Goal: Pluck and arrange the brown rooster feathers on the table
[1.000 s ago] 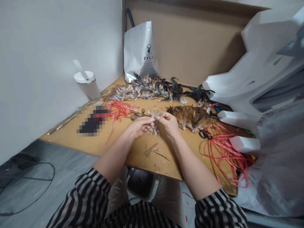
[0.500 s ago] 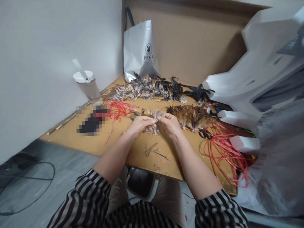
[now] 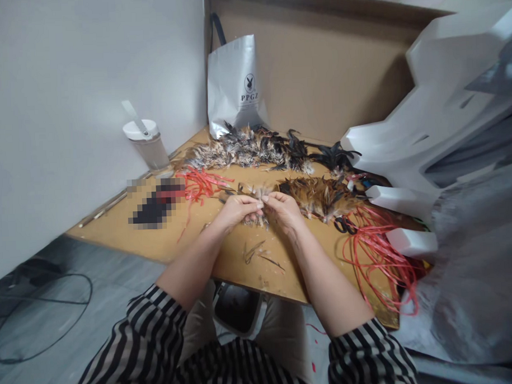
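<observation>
My left hand (image 3: pixel 241 208) and my right hand (image 3: pixel 283 208) meet over the middle of the table, thumbs and forefingers pinched tip to tip. Between them they grip a small pale feather (image 3: pixel 262 194), mostly covered by the fingers. Wispy loose feathers (image 3: pixel 257 221) lie under and behind the fingertips. Just right of my right hand is a row of brown feathers (image 3: pixel 323 196). A few thin dark feather pieces (image 3: pixel 253 252) are scattered on the wood nearer to me.
A long heap of mottled feathers (image 3: pixel 246 150) runs along the back, before a silver bag (image 3: pixel 231 86). Red plastic strips (image 3: pixel 203 182) lie left, more red strands (image 3: pixel 379 249) right beside black scissors (image 3: pixel 345 226). A lidded cup (image 3: pixel 149 145) stands at the left wall; white foam (image 3: pixel 446 96) rises right.
My right hand has shifted slightly left and its fingertips sit closer to the left hand's. The left hand stays nearly in place, still pinched.
</observation>
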Demonstrator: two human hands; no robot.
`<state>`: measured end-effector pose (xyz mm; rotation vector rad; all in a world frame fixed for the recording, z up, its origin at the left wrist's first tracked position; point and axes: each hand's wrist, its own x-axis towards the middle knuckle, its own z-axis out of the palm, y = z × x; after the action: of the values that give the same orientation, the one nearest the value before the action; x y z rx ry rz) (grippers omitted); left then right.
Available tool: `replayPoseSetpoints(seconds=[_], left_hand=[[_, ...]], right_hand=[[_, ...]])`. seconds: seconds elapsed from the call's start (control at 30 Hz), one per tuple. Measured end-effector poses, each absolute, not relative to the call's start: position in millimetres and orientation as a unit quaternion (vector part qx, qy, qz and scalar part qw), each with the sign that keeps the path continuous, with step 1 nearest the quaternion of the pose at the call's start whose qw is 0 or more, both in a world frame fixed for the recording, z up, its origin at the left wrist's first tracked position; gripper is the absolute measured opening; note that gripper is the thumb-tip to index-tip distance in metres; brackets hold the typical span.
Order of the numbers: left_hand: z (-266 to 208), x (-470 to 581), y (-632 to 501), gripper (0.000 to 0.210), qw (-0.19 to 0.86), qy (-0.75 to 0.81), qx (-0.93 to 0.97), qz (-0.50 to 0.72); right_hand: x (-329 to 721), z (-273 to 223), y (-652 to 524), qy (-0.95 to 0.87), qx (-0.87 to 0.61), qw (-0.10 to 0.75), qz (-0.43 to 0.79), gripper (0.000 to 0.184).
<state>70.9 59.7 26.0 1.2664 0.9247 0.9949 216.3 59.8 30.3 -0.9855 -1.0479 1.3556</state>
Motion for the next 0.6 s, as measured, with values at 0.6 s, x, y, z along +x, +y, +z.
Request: replayPoseSetpoints(seconds=[0.6], left_hand=[[27.3,72.7,58.5,0.028,0.604,0.372,0.575,0.407]], right_hand=[[216.4,35.9,54.4,-0.474,-0.420,0.539,0.555,0.025]])
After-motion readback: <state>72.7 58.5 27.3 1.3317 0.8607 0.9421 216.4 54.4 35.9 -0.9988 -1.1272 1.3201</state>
